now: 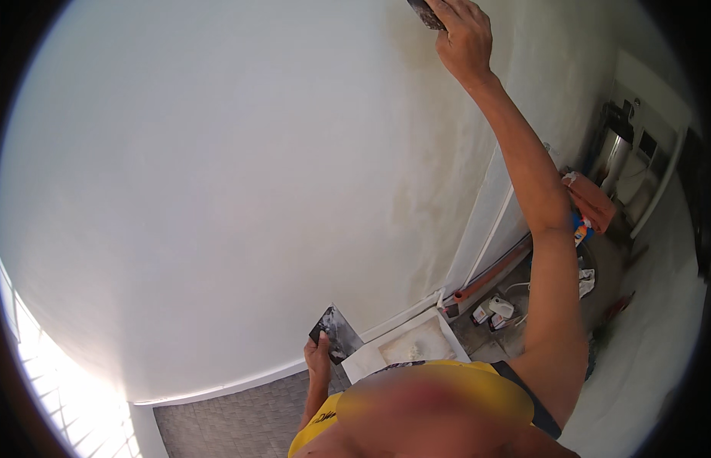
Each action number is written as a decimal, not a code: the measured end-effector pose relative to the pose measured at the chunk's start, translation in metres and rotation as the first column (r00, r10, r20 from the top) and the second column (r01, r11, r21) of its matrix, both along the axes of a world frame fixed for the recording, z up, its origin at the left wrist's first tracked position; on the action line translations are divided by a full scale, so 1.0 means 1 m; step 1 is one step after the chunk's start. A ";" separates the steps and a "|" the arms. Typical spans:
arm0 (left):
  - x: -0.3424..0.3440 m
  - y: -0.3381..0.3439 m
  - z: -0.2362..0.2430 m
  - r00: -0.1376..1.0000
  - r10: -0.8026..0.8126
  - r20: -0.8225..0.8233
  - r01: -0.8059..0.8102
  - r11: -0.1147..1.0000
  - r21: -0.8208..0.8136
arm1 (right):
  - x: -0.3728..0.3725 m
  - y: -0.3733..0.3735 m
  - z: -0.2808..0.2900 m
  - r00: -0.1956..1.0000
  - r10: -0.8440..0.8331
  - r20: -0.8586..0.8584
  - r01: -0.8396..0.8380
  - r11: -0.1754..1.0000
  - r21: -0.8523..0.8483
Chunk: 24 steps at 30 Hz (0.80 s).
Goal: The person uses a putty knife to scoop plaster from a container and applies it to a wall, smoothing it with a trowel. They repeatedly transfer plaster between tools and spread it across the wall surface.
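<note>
My right hand (466, 42) is raised high, its fingers closed round a dark, white-smeared putty knife (427, 13) at the wall. The picture's upper edge cuts off part of this tool. Low by the wall's foot, my left hand (317, 356) grips a second, wide putty knife (341, 336) with a dark back and a shiny metal blade bearing whitish smears. The white wall (241, 191) fills most of the view, with damp-looking beige patches toward its right side. Whether the right tool touches the wall, I cannot tell.
A white surface (452, 333) with a whitish lump stands below me. To the right are a reddish-brown pipe (489, 276), small containers (499, 307) and an orange-red bag-like object (591, 200). Bright barred light (58, 382) falls at the left, beside grey paving (233, 412).
</note>
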<state>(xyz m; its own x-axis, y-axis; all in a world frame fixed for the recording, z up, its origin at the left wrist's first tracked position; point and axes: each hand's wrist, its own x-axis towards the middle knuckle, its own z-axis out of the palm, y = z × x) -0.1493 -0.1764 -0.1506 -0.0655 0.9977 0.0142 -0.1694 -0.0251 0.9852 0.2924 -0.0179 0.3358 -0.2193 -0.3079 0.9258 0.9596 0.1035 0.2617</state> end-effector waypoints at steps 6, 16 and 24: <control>0.006 0.009 0.004 0.991 -0.134 0.014 0.133 0.989 0.058 | -0.013 0.020 0.116 0.979 -0.066 0.192 0.072 0.997 -0.020; 0.005 0.004 0.005 0.994 -0.087 -0.063 0.086 0.996 -0.029 | -0.034 0.036 -0.190 0.997 -0.001 -0.081 -0.026 0.944 -0.329; -0.027 0.008 0.020 0.993 -0.046 -0.106 0.047 0.999 0.007 | 0.057 0.045 -0.128 0.338 -0.209 -0.918 -0.235 0.925 -0.298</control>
